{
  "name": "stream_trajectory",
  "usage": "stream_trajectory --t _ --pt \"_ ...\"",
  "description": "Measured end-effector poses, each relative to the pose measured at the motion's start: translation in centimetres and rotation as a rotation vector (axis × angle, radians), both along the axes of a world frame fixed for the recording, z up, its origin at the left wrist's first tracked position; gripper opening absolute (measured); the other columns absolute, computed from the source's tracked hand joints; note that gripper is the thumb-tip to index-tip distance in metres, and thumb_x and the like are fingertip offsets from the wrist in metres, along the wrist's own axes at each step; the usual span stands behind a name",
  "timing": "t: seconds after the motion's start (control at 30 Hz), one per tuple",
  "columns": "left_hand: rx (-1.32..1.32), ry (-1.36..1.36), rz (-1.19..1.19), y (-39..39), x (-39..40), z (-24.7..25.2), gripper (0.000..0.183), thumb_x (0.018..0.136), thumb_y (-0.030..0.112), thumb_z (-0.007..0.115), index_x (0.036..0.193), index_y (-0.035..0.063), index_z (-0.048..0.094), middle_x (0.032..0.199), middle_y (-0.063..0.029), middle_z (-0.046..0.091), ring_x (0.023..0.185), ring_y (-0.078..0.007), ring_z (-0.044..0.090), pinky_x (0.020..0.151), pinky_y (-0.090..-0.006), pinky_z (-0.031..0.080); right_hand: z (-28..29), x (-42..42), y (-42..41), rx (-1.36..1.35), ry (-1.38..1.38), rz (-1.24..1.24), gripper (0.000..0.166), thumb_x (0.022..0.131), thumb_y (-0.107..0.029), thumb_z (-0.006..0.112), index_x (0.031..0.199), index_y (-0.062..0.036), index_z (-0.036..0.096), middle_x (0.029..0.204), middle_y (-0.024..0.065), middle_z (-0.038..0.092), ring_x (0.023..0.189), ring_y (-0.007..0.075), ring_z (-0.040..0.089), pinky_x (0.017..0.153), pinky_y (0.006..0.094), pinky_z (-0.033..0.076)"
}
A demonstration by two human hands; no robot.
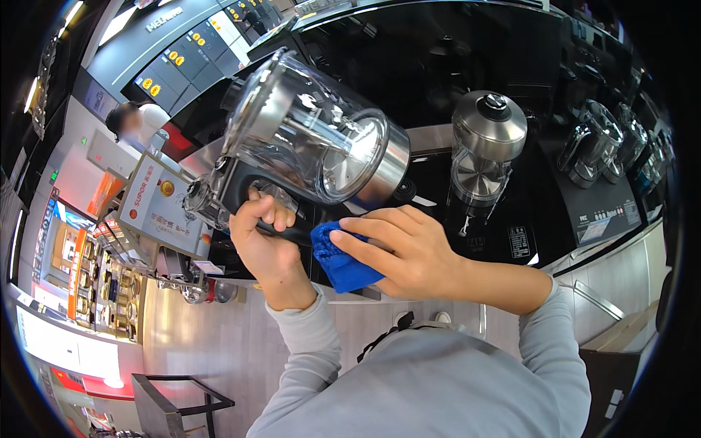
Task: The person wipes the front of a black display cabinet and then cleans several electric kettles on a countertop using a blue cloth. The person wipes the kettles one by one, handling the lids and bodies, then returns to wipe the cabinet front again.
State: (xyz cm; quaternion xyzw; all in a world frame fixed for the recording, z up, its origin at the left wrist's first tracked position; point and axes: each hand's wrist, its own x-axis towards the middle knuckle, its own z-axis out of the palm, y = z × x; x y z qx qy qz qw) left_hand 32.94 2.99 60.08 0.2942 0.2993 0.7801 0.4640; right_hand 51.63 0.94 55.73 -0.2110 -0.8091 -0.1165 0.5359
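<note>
A clear blender jug (323, 137) with a steel base band and a black handle is held tilted above the black counter. My left hand (271, 241) is closed round the jug's handle. In my right hand (411, 252) is a folded blue cloth (345, 263), pressed against the lower end of the black handle. To the right of the jug, another glass vessel with a domed steel lid (490, 131) stands upright on the glossy black surface. A smaller glass vessel (202, 200) is partly hidden behind my left hand and the jug's handle.
Several clear jugs (594, 142) stand on the right part of the counter. A framed sign (164, 200) bearing writing is at the left. A person (137, 123) is farther back at upper left. A cardboard box (624, 334) lies low at the right, and a dark metal frame (186, 394) stands lower left.
</note>
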Motion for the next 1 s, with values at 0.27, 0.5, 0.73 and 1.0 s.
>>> stream_trajectory --t 0.27,0.5,0.73,1.0 --pt "0.056 0.09 0.061 -0.9 1.0 -0.4 0.011 0.071 -0.003 0.06 0.078 0.0034 0.055 0.067 -0.0031 0.048 0.052 -0.0123 0.042 0.049 -0.0249 0.034 9.0 1.2 4.0 0.339 0.179 -0.207 0.051 0.061 -0.007 0.065 0.111 0.0001 0.066 0.111 0.013 0.066 0.093 0.028 0.062 0.078 0.0353 0.049" --pt "0.086 0.085 0.017 -1.7 1.5 -0.1 0.01 0.075 0.006 0.054 0.083 0.0006 0.054 0.069 -0.0064 0.051 0.053 -0.0163 0.046 0.047 -0.0288 0.036 8.1 -2.3 5.7 0.436 0.097 -0.251 0.041 0.065 -0.017 0.065 0.105 -0.0049 0.066 0.109 0.0045 0.063 0.093 0.0199 0.058 0.07 0.0311 0.044" --pt "0.095 -0.142 0.357 -1.3 4.2 2.0 0.028 0.081 0.022 0.047 0.097 0.0016 0.059 0.084 -0.0093 0.062 0.067 -0.0175 0.055 0.055 -0.0278 0.042 5.2 -3.6 4.6 0.414 -0.189 -0.219 0.031 0.073 -0.02 0.064 0.1 -0.0052 0.067 0.113 0.0052 0.062 0.103 0.0206 0.053 0.074 0.0308 0.041" --pt "0.077 0.059 -0.001 -0.9 0.9 -0.4 0.03 0.087 0.033 0.055 0.083 0.0036 0.057 0.062 -0.0055 0.049 0.052 -0.0154 0.045 0.051 -0.0267 0.036 1.8 -0.5 2.8 0.313 -0.562 -0.217 0.033 0.076 -0.021 0.064 0.106 -0.0068 0.066 0.122 0.0069 0.059 0.109 0.0222 0.051 0.077 0.0319 0.04"
